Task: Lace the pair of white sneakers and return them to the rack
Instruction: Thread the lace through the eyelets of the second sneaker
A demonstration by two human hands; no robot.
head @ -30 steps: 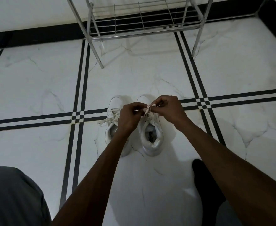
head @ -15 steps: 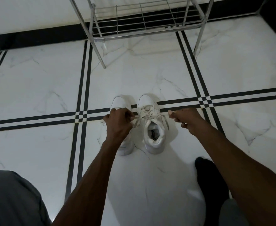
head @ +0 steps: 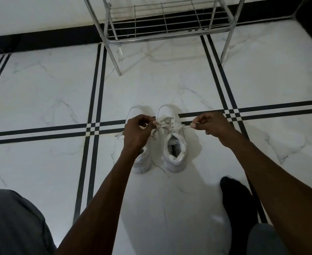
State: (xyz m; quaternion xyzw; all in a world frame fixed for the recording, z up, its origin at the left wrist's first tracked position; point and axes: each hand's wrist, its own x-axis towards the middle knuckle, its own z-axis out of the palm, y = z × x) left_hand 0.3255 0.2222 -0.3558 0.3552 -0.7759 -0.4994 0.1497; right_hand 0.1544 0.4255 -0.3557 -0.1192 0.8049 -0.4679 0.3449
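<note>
Two white sneakers stand side by side on the floor, toes pointing away from me. The right sneaker (head: 175,150) is fully visible, its opening facing me. My left arm covers much of the left sneaker (head: 142,162). My left hand (head: 138,133) pinches one end of the right sneaker's white lace (head: 167,127), and my right hand (head: 210,124) pinches the other end. The lace is stretched sideways between them over the tongue. A loose lace end of the left sneaker (head: 119,135) lies on the floor.
A metal wire shoe rack (head: 162,26) stands against the wall beyond the sneakers, its lowest shelf bare. The floor (head: 41,89) is white marble with black stripes. My grey-clad knee (head: 11,223) is at lower left, my black-socked foot (head: 238,201) at lower right.
My hands were close together over the right sneaker a second ago. They have since pulled apart sideways, drawing the lace ends out to left and right.
</note>
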